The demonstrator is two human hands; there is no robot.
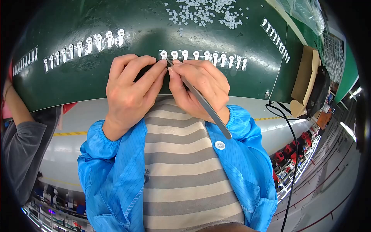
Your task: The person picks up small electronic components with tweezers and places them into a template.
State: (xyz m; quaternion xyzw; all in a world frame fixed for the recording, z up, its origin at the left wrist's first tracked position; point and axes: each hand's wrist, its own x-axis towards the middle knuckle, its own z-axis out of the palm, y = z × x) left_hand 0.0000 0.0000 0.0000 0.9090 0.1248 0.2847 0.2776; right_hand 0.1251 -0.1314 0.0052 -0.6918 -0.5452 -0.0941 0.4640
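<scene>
My right hand (205,83) grips a pair of grey metal tweezers (210,110), whose tips point up and left at a small white key-shaped part (164,54). That part is the leftmost in a row of several on a clear plastic strip (241,69) lying on the green table. At the same part, my left hand (129,89) has its thumb and index finger drawn together. What lies between those fingertips is too small to make out. Both hands nearly meet at the strip's left end.
Another strip of white parts (79,48) lies to the left, with more strips at the far left (25,62) and far right (275,38). Small pale square pieces (205,13) are scattered at the back. A cardboard box (305,77) stands right; a co-worker's arm (17,104) is at left.
</scene>
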